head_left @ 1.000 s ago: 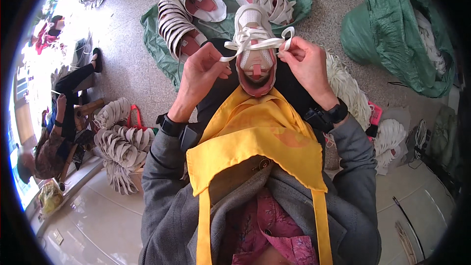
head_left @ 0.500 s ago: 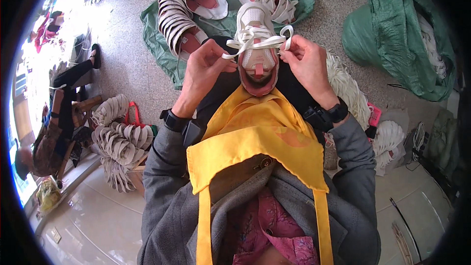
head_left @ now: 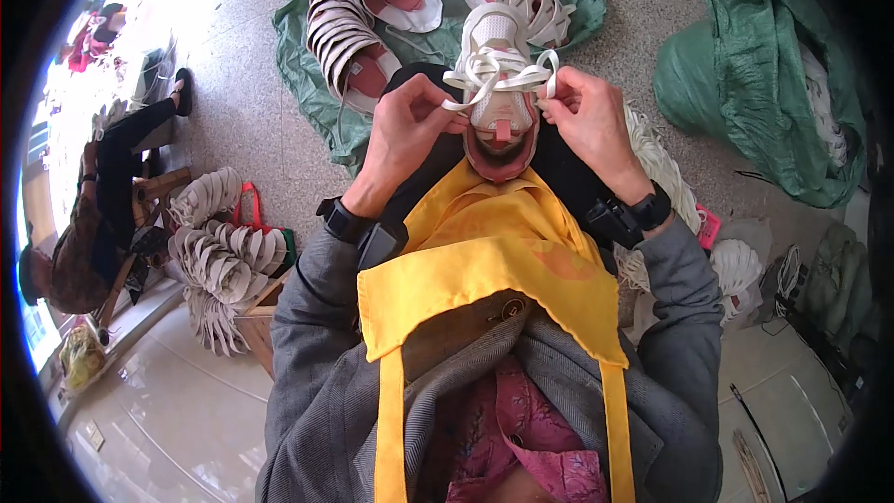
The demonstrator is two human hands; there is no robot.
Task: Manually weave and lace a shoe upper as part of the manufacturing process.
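Note:
A white and pink sneaker (head_left: 495, 116) rests between my knees, its opening toward me. White shoelaces (head_left: 501, 72) cross over its tongue in loose loops. On the left side, my left hand (head_left: 410, 126) pinches one lace loop between thumb and fingers. My right hand (head_left: 589, 116) pinches the other loop at the right of the shoe. A yellow apron (head_left: 494, 270) covers my lap just below the shoe's heel.
A green woven sheet (head_left: 307, 84) lies ahead, bearing stacked shoe uppers (head_left: 340, 33). A green sack (head_left: 745, 84) with white pieces stands at right. More uppers (head_left: 219, 261) are piled at left on a wooden box (head_left: 259, 326). Another person (head_left: 88, 242) sits far left.
The view has shifted slightly, so the surroundings sit a little differently. Both hands keep their pinch on the laces, and the lace loops have changed shape only a little.

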